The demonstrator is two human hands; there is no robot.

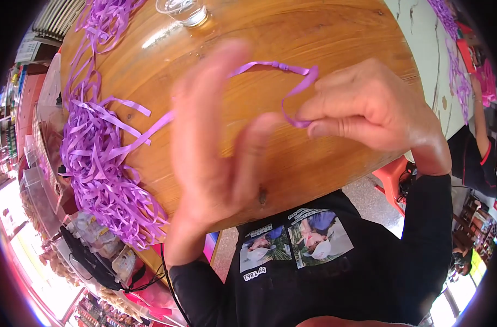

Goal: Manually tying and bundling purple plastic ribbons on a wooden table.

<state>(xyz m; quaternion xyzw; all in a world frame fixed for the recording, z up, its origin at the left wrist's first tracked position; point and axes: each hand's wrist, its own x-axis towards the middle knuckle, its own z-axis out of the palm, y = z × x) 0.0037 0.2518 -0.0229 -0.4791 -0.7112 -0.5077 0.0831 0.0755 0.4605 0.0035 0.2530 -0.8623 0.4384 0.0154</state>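
Note:
A narrow purple ribbon (300,87) loops above the wooden table, with what looks like a small knot along its upper stretch. My right hand (368,103) pinches this ribbon between thumb and fingers, right of the middle. Smeared by motion, my left hand (210,136) is raised at centre-left with thumb and fingers apart. The ribbon passes behind it, and no grip on it shows there. From there a strand runs left to a big tangled heap of purple ribbon (95,158) along the table's left side.
The round wooden table (324,32) fills the middle. A clear plastic cup (183,10) stands at its far edge. More purple ribbon (104,24) lies far left. A white marbled table (423,49) adjoins at right, with another person's arm (480,114) beyond. An orange stool (391,182) stands below.

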